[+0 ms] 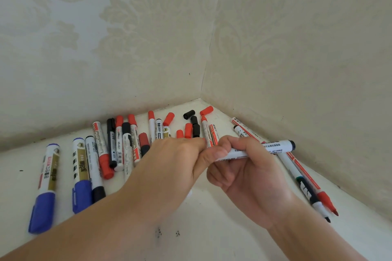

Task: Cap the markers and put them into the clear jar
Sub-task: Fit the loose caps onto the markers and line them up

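Held marker (265, 149) near-level, black end rightward.

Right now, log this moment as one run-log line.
step: capping | right hand: grips white marker | left hand: at marker's near end, fingers curled, cap hidden | loose caps on table | clear jar: not in view

White marker (265, 149) with black end lies level across the right hand (248, 167); loose red caps (168, 118) lie behind.
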Motion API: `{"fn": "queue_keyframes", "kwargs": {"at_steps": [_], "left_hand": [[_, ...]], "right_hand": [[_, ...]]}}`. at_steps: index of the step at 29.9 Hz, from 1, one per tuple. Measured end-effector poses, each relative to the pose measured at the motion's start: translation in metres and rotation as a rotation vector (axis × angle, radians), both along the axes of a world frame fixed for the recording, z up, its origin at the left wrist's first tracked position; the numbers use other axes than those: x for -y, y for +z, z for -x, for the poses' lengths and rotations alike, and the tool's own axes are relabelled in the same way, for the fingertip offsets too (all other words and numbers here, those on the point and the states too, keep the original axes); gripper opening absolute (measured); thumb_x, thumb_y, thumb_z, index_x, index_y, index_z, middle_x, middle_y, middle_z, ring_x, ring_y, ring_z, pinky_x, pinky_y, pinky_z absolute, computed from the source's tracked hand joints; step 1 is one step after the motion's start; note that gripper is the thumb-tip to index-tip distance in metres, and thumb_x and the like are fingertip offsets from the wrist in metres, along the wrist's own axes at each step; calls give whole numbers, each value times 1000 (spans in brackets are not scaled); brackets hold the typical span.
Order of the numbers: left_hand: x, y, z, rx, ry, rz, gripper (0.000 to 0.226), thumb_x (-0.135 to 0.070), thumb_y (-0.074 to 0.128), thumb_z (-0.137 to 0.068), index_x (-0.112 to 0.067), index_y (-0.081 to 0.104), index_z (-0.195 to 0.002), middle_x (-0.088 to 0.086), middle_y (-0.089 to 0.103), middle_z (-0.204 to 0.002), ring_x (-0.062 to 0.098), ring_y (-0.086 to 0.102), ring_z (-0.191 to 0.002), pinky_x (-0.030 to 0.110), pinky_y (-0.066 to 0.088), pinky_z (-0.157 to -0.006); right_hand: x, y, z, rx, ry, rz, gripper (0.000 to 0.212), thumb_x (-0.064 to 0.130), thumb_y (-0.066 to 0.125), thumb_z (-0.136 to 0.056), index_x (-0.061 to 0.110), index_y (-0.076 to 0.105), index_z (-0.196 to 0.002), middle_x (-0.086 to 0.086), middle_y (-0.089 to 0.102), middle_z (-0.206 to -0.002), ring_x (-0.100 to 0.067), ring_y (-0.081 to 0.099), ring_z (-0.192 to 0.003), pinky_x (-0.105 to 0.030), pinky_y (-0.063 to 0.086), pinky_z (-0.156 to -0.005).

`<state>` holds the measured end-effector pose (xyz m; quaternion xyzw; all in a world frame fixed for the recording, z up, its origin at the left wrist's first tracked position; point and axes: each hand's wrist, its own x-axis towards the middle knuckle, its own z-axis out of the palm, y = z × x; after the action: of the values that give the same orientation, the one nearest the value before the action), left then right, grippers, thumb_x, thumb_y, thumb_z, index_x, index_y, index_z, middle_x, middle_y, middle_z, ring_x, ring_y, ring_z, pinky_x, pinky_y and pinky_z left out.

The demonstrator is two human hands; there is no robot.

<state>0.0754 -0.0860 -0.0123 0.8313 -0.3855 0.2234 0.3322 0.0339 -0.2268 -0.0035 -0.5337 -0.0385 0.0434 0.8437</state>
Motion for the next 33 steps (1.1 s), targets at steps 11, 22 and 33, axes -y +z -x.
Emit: {"fn": "queue_keyframes", "kwargs": {"at_steps": [11, 22, 33], "left_hand": [[5, 7, 3, -206, -77, -39, 34, -49, 35, -89, -27, 57, -103, -12, 50, -54, 2, 47, -50, 19, 35, -48], [-23, 5, -26, -47, 600, -457, 27, -22, 32, -87, -19, 29, -113, -3, 46, -54, 15, 43, -43, 24, 21, -39], [-14, 4, -17, -84, 516, -594, 15, -38, 35, -88, -24, 42, -86, -5, 50, -71, 14, 48, -66, 25, 34, -50]], "right_hand": [[26, 3, -5, -36, -264, 230, 33, 43, 57, -80, 11, 64, -82, 0, 39, -47, -12, 30, -44, -23, 30, -48], [60, -14, -16, 31, -616, 1331, 14, 24, 52, -90, 26, 57, -103, 10, 48, -78, -9, 48, -70, -22, 35, -58], [31, -28, -19, 316, -344, 1741, 46, 46, 32, -84, 29, 69, -106, 2, 65, -94, -22, 48, -90, -31, 32, -76]]}}
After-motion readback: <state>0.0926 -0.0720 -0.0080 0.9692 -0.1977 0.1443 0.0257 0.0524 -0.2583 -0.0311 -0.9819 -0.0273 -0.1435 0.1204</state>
